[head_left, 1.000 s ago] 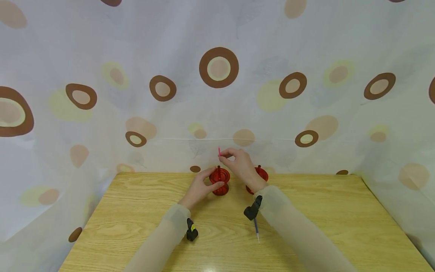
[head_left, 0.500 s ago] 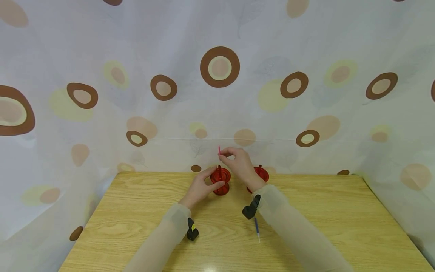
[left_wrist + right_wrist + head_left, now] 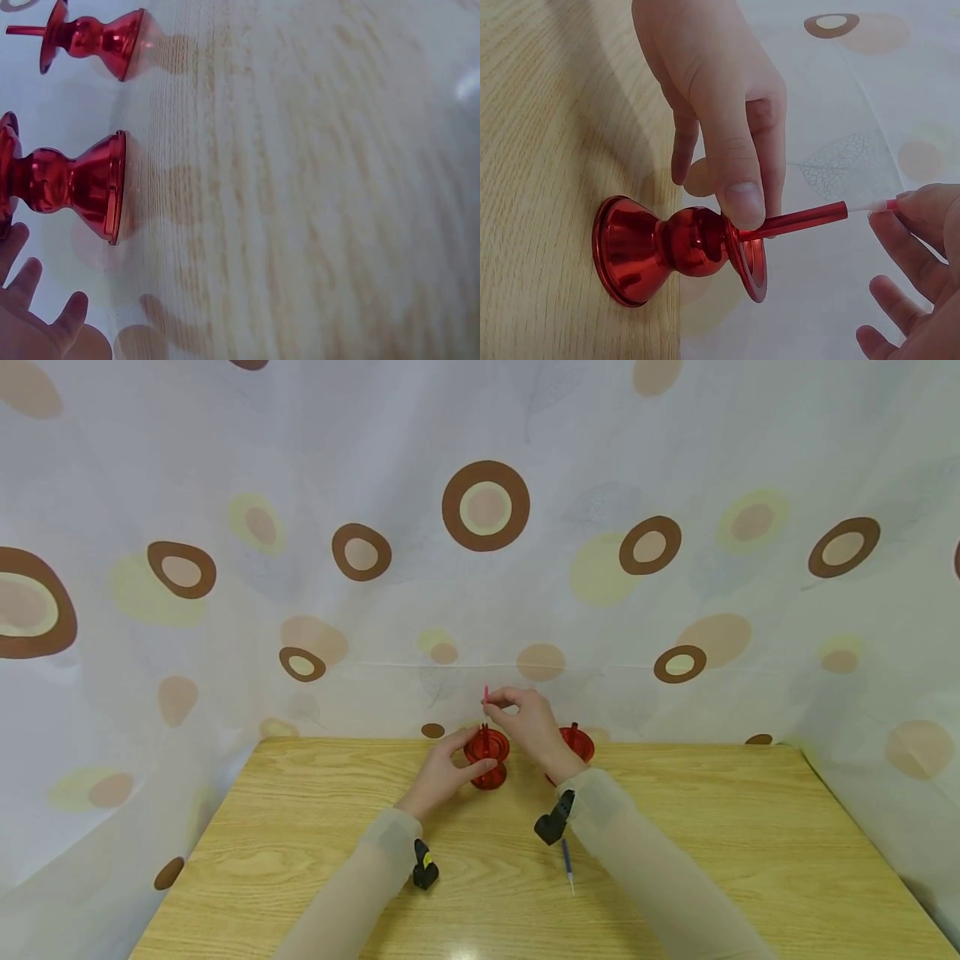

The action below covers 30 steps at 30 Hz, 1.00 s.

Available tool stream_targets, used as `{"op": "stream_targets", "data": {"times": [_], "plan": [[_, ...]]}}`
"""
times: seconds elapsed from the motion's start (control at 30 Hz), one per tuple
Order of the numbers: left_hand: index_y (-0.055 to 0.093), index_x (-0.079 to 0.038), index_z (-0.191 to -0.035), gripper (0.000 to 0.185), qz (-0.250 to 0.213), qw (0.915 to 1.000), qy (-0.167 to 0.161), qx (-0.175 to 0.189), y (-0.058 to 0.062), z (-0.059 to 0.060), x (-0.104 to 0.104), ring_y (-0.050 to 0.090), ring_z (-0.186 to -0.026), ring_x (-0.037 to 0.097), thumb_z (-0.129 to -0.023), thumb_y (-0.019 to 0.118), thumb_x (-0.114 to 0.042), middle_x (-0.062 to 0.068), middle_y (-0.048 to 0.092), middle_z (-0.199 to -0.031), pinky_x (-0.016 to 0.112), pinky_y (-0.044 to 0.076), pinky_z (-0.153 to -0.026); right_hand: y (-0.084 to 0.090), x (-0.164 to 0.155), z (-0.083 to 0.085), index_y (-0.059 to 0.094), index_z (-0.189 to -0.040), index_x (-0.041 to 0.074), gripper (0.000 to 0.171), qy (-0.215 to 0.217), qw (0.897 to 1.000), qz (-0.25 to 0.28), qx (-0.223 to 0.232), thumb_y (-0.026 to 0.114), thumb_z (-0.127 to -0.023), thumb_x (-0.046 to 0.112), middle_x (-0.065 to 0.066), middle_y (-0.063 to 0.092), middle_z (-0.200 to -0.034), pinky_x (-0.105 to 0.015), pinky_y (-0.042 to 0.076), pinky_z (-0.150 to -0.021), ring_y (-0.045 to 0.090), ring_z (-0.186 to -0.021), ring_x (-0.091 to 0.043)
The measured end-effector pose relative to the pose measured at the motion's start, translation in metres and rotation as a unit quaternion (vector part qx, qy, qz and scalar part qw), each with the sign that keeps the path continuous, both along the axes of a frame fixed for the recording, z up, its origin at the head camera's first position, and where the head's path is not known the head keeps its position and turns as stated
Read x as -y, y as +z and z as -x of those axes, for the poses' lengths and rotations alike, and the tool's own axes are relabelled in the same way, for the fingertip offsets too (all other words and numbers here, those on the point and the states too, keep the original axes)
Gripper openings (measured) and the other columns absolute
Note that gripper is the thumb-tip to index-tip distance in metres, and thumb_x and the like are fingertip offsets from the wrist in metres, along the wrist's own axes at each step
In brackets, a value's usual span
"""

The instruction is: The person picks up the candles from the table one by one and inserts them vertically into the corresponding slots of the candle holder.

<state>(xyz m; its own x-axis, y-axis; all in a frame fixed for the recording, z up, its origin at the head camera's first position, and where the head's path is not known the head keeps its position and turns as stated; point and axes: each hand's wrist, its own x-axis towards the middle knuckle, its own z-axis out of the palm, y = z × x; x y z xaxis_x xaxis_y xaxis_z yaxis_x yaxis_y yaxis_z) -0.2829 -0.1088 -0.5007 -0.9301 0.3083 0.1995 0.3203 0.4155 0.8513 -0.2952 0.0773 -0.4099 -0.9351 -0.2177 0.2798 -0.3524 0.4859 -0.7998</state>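
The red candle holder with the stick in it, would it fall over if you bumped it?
Probably not easily. The red candle holder flares into a wide flat base on the table, yet its narrow waist and broad top could let a hard knock tip it. The left hand steadies its top, and its shiny surface looks slippery.

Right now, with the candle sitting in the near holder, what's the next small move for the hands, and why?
Probably press the candle straight down with the right hand while the left hand grips the holder. The right fingertips pinch only its tip, most of it stands above the cup, and how deep it sits can't be seen.
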Motion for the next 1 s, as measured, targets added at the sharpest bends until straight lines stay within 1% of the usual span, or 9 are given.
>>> {"op": "stream_targets", "data": {"times": [0.2,0.47,0.73,0.87,1.0], "plan": [[0.047,-0.011,-0.157,0.073,0.008,1.0,0.004,0.004,0.0011,-0.0009,0.0002,0.036,-0.153,0.031,-0.095,0.078,-0.034,0.007,0.048,-0.159,0.051,0.028,-0.124,-0.0038,-0.0003,0.0004,0.077,-0.115,0.001,0.023,-0.003,1.0,-0.005,0.003,0.07,-0.1,0.017,-0.011,0.077,-0.111,-0.056,0.049,-0.105,0.065,-0.118,-0.032],[0.047,-0.012,-0.157,0.073,0.006,1.0,0.003,0.0,0.001,-0.0005,-0.0001,0.035,-0.153,0.032,-0.095,0.079,-0.033,0.006,0.048,-0.159,0.052,0.028,-0.124,-0.0066,0.0006,0.002,0.079,-0.113,0.002,0.022,-0.002,1.0,-0.007,0.001,0.071,-0.1,0.018,-0.01,0.078,-0.109,-0.054,0.051,-0.102,0.067,-0.113,-0.032],[0.048,-0.014,-0.157,0.071,0.009,0.9999,0.007,0.002,0.0003,0.0,-0.0005,0.031,-0.155,0.034,-0.095,0.079,-0.033,0.005,0.049,-0.159,0.054,0.026,-0.125,-0.0082,0.0007,0.0023,0.078,-0.112,0.0,0.022,0.004,1.0,-0.015,0.005,0.07,-0.1,0.017,-0.011,0.078,-0.11,-0.053,0.052,-0.101,0.067,-0.113,-0.033],[0.048,-0.015,-0.157,0.072,0.013,0.9999,0.008,0.002,0.0004,0.0003,-0.0003,0.031,-0.154,0.033,-0.095,0.079,-0.033,0.004,0.048,-0.159,0.052,0.026,-0.125,-0.0091,0.0007,0.0018,0.078,-0.113,0.0,0.022,0.007,1.0,-0.02,0.005,0.07,-0.1,0.016,-0.011,0.078,-0.11,-0.053,0.053,-0.1,0.067,-0.112,-0.033],[0.047,-0.014,-0.158,0.071,0.015,0.9999,0.007,0.0,0.0007,0.0004,0.0002,0.031,-0.155,0.034,-0.096,0.078,-0.034,0.004,0.048,-0.159,0.053,0.026,-0.125,-0.0093,0.0004,0.0014,0.078,-0.114,0.001,0.023,0.007,1.0,-0.025,0.013,0.07,-0.1,0.018,-0.01,0.078,-0.112,-0.053,0.053,-0.1,0.067,-0.114,-0.032]]}}
